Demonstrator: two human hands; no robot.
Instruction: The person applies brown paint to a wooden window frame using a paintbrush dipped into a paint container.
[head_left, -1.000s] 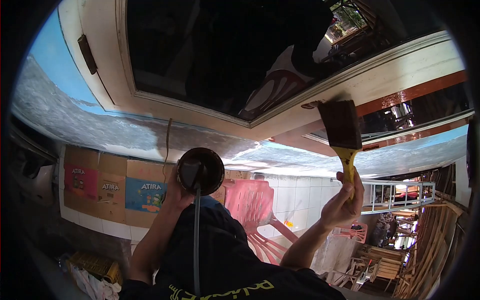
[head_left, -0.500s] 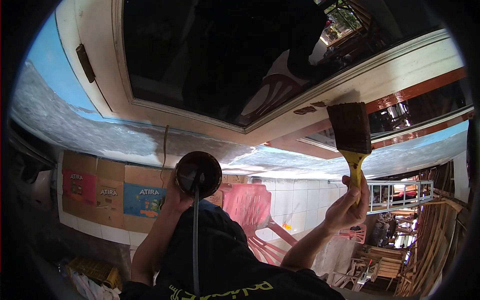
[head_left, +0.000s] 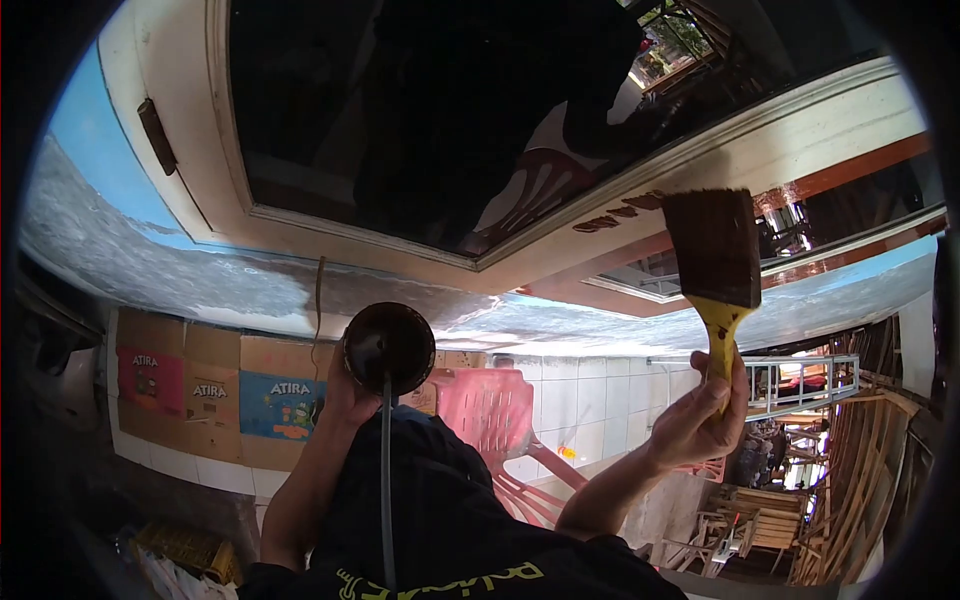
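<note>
My left hand (head_left: 348, 400) is wrapped around a round can (head_left: 389, 348) with dark stains inside; a thin grey strip runs down in front of it. In my right hand (head_left: 705, 410) is a wide paintbrush (head_left: 712, 250), gripped by its yellow handle with the dark bristles pointing up. The bristle tips are at the white window frame (head_left: 560, 225), beside a row of red-brown paint strokes (head_left: 620, 212). Whether the bristles press on the wood cannot be made out. Dark glass (head_left: 430, 120) fills the frame and shows reflections.
Below the frame runs a grey and blue wall (head_left: 250, 285). A pink plastic chair (head_left: 490, 410) stands behind my torso. Flattened ATIRA cardboard (head_left: 210, 390) is at the left. A ladder (head_left: 800, 385), a wooden stool (head_left: 750, 515) and stacked wood strips (head_left: 860, 480) are on the right.
The brush in my right hand has shifted slightly right. The row of red-brown strokes on the frame is longer. My left hand and the can have stayed nearly in place.
</note>
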